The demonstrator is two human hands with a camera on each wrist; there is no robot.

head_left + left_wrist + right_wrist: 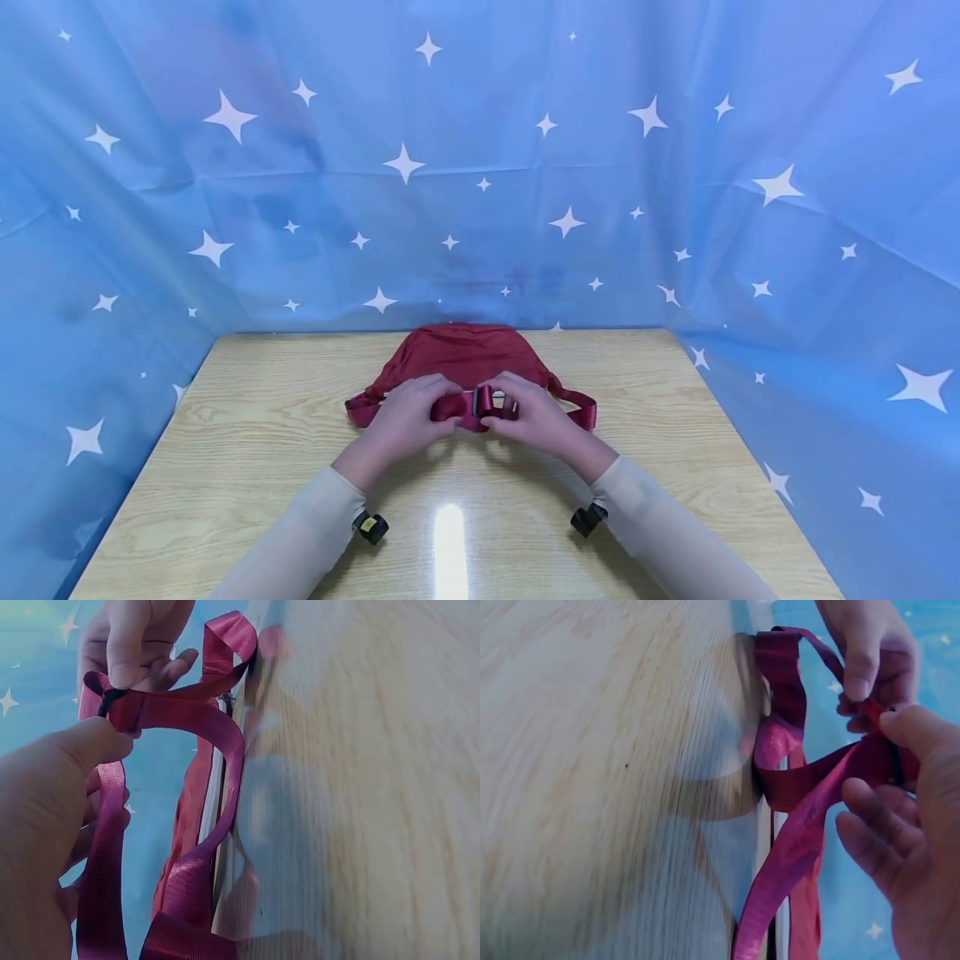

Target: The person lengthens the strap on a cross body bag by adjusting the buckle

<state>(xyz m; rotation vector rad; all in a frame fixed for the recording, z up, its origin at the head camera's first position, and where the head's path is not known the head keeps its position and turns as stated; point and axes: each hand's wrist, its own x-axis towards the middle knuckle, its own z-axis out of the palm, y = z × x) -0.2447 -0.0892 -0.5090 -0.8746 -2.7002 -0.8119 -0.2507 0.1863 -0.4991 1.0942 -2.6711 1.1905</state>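
1. Red bag [465, 354] sits on the worktop [285, 483] just beyond both hands, its rounded top farthest from them.
2. From where I stand, the left hand [408, 417] pinches the bag's red strap [452, 407] between thumb and fingers, just left of a dark slider [476, 402].
3. Facing it, the right hand [532, 412] pinches the same strap at the slider's right side, thumb pressed down on it, the lower fingers loosely bent.
4. So the slider is right between the two hands, fingertips near it from either side.
5. One loop of strap bulges out past the outer side of the right hand; another sticks out beyond the left hand.
6. Behind each hand comes a pale sleeve [300, 525], with a small black device [371, 527] at the wrist.
7. Well past the hands and bag hangs a blue, star-printed cloth [480, 100].
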